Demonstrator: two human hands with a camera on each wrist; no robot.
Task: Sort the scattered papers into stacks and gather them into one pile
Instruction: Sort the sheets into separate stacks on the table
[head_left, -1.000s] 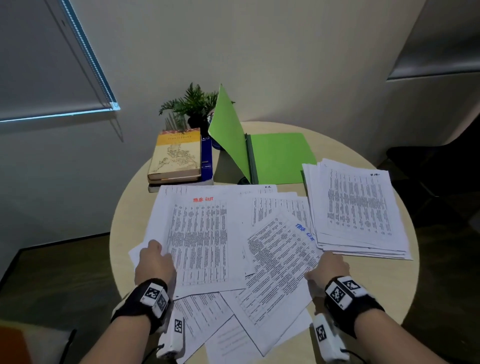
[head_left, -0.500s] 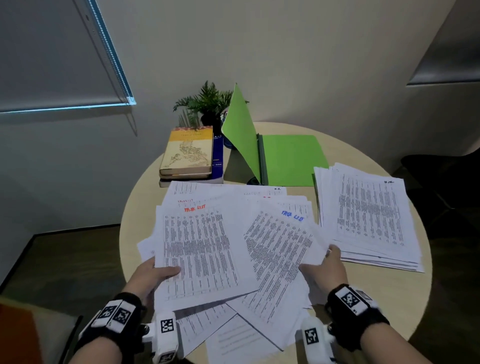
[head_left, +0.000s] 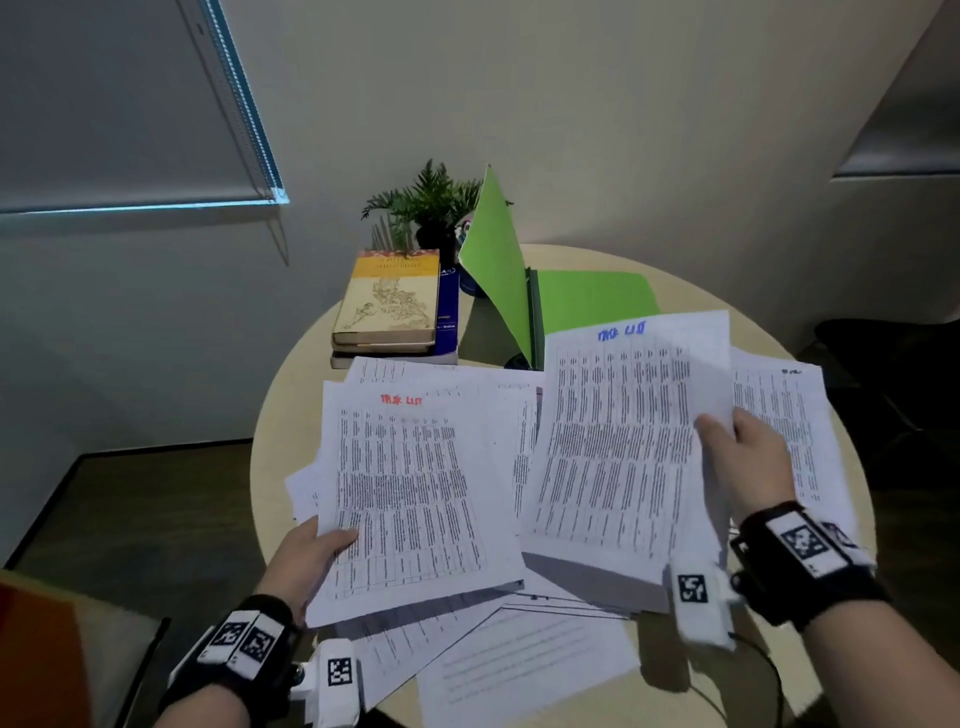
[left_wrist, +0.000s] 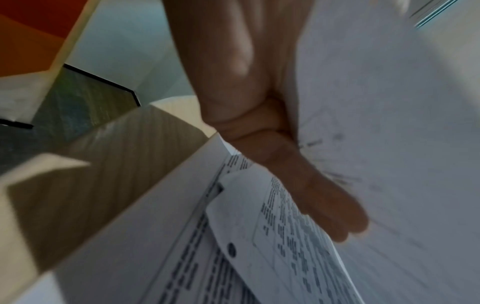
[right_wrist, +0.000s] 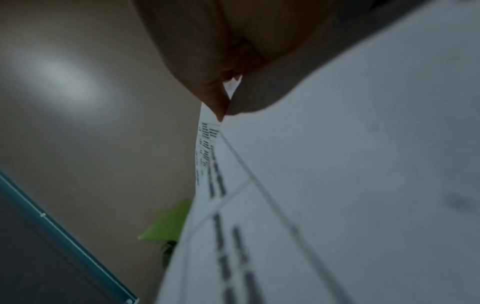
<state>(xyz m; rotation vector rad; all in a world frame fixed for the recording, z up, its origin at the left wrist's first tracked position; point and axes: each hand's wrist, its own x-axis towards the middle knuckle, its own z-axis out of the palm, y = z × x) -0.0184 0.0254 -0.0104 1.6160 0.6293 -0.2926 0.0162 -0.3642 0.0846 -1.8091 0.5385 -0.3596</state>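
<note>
Round table (head_left: 291, 395): we count 2 lifted sheets, red-titled (head_left: 410, 493) gripped by L hand (head_left: 306, 558) at 7, blue-titled (head_left: 618, 441) pinched by R hand (head_left: 753, 462) at 3; loose papers (head_left: 524, 660) beneath uncountable.

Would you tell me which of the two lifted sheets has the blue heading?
The sheet pinched by the right hand, nearest the green folder. The left hand holds a sheet with a red heading.

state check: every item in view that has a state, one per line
left hand: grips red-titled sheet, lifted
right hand: pinches blue-titled sheet, lifted
loose papers: scattered flat on table
right stack: piled, uneven
green folder: open, cover upright
books: closed, stacked
</note>
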